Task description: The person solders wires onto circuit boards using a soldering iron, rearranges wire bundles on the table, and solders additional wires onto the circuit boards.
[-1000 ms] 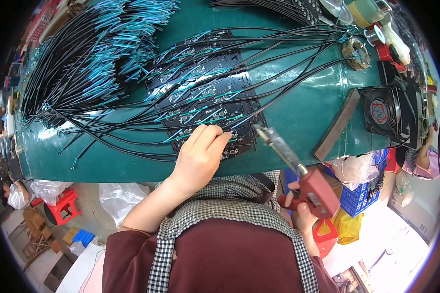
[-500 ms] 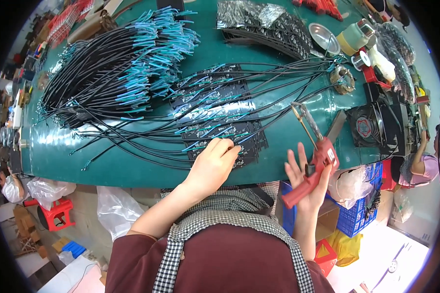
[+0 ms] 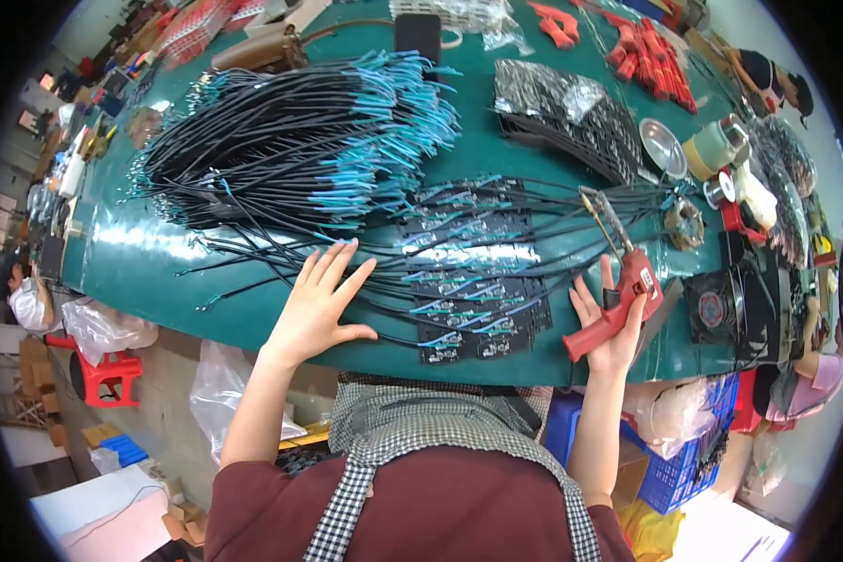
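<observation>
My left hand (image 3: pixel 314 309) lies with fingers spread over the black cables (image 3: pixel 286 258) left of the circuit board panels (image 3: pixel 482 258); it grips nothing. Cables with blue and green wire ends run across these panels from both sides. To the right, my right hand (image 3: pixel 612 345) holds a red soldering gun (image 3: pixel 633 288) against its palm, thumb along the handle. The gun's metal tip points up and away, near the right-hand cables. A big bundle of black cables (image 3: pixel 262 140) with blue ends fills the table's left side.
Stacked circuit boards (image 3: pixel 567 108) lie at the back. A metal dish (image 3: pixel 662 148), a bottle (image 3: pixel 710 152), a solder spool (image 3: pixel 719 190) and a fan (image 3: pixel 717 309) stand on the right. Red tools (image 3: pixel 656 61), a phone (image 3: pixel 418 37) and a brown bag (image 3: pixel 260 51) lie farther back.
My left hand has moved left off the circuit boards, and its fingers have spread over the cables. My right hand keeps the soldering gun. The whole view has shifted.
</observation>
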`<action>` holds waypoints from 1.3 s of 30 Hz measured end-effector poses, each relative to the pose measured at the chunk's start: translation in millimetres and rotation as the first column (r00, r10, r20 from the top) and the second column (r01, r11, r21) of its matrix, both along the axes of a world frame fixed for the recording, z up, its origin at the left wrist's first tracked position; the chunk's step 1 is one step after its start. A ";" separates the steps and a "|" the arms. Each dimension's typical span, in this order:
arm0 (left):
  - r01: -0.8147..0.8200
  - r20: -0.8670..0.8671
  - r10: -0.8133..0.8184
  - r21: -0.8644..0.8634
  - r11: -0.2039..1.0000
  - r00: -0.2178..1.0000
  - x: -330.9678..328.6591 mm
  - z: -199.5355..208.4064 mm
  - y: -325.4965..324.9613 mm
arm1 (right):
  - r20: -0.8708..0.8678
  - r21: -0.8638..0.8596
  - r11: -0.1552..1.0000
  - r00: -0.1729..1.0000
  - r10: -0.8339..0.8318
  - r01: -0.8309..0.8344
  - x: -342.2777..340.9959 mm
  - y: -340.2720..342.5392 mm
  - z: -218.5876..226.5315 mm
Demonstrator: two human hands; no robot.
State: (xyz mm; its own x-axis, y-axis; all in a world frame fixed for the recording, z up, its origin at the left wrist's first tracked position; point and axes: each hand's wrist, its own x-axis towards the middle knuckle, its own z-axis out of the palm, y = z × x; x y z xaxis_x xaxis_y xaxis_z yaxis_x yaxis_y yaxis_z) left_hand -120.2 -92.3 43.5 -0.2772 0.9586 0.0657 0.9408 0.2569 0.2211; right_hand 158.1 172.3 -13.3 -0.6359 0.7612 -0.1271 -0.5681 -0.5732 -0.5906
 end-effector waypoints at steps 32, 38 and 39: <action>-0.177 -0.310 0.194 0.080 0.981 0.931 -126.5 44.5 51.9 | -0.117 0.063 0.995 0.989 0.087 -0.080 -21.3 -3.8 -13.7; 0.286 0.034 -0.285 -0.036 0.958 0.958 2.7 32.9 61.6 | -0.124 -0.022 1.000 0.992 0.007 -0.010 -15.3 3.5 -10.8; 0.333 0.053 -0.329 -0.131 0.934 0.943 25.0 30.2 62.5 | -0.162 -0.058 0.998 0.987 0.011 -0.021 -14.2 3.8 -11.3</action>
